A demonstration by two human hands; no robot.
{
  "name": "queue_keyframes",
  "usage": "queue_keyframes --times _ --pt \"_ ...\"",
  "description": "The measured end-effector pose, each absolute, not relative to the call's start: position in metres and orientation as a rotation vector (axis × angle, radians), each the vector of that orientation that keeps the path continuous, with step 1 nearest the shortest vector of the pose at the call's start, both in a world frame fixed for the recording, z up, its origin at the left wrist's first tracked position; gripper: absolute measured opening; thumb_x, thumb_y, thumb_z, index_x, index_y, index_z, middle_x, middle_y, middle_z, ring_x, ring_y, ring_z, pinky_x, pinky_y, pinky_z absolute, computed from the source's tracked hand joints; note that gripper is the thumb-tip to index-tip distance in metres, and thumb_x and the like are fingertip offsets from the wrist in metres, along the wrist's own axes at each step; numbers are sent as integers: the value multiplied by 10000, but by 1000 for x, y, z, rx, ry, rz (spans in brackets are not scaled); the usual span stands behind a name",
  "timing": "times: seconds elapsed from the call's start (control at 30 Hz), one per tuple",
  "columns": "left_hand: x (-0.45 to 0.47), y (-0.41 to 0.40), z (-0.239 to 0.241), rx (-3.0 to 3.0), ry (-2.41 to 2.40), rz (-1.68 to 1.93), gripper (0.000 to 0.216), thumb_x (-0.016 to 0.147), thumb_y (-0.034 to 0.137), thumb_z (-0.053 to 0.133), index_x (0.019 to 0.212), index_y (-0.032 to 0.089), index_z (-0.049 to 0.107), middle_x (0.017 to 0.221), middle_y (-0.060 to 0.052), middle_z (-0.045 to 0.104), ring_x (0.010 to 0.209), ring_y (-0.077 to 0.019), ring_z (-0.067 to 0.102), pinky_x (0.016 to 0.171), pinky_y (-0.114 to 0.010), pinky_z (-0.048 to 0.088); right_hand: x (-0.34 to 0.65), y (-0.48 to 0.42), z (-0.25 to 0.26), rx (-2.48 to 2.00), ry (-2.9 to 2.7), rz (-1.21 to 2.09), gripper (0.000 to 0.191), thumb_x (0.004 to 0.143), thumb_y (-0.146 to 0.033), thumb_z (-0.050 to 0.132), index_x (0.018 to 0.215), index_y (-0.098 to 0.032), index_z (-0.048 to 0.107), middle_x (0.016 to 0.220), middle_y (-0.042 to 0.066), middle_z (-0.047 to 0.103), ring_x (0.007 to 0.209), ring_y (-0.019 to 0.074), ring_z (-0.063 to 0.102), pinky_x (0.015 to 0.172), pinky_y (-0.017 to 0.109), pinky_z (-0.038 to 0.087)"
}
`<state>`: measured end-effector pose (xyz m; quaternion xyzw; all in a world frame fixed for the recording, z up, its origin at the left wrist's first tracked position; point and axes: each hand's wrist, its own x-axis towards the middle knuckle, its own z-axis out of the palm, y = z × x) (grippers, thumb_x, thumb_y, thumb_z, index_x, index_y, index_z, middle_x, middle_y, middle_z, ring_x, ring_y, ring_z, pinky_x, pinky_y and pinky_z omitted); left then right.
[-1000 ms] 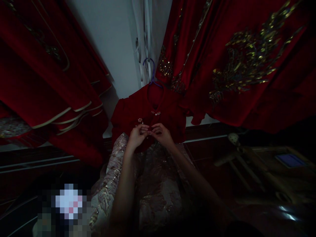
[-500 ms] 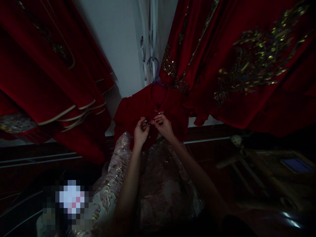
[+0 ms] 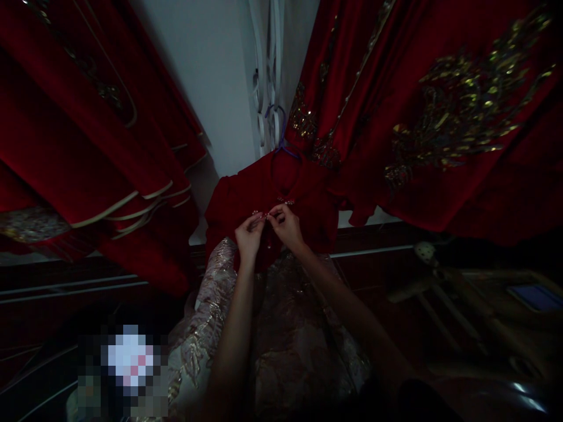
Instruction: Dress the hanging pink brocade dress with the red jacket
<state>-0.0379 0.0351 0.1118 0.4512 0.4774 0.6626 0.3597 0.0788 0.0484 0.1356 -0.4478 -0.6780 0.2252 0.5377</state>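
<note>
My left hand (image 3: 248, 233) and right hand (image 3: 287, 226), pinched nearly closed, held the red top (image 3: 259, 193) in front, maybe to steady it, while the purple hanger (image 3: 282, 141) held it up.

The left hand (image 3: 248, 235) and right hand (image 3: 287, 227) pinch what looks like a small beaded fastening (image 3: 265, 216) – the light is poor – below the neckline edge of a red jacket (image 3: 233, 196) on a purple hanger (image 3: 282, 140).

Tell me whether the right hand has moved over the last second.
Yes. The right hand, at the jacket, has moved up and slightly left in the picture, judged against the hanger.
</note>
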Motion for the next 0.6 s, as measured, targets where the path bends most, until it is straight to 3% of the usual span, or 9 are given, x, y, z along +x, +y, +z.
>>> queue_keyframes --times 0.37,0.6 --pt "-46 37 108 1314 1367 1617 305 679 291 676 912 98 710 858 -99 723 745 -176 683 747 -282 545 75 44 131 -1045 -1634 484 72 823 -246 492 848 -199 540 876 16 605 740 111 585 638 214 501" --pt "-51 40 103 1302 1242 1605 346 694 284 658 986 102 693 924 -103 718 807 -182 682 779 -294 540 73 43 132 -1031 -1604 488 72 826 -221 474 842 -193 538 878 21 579 750 103 579 643 207 528"
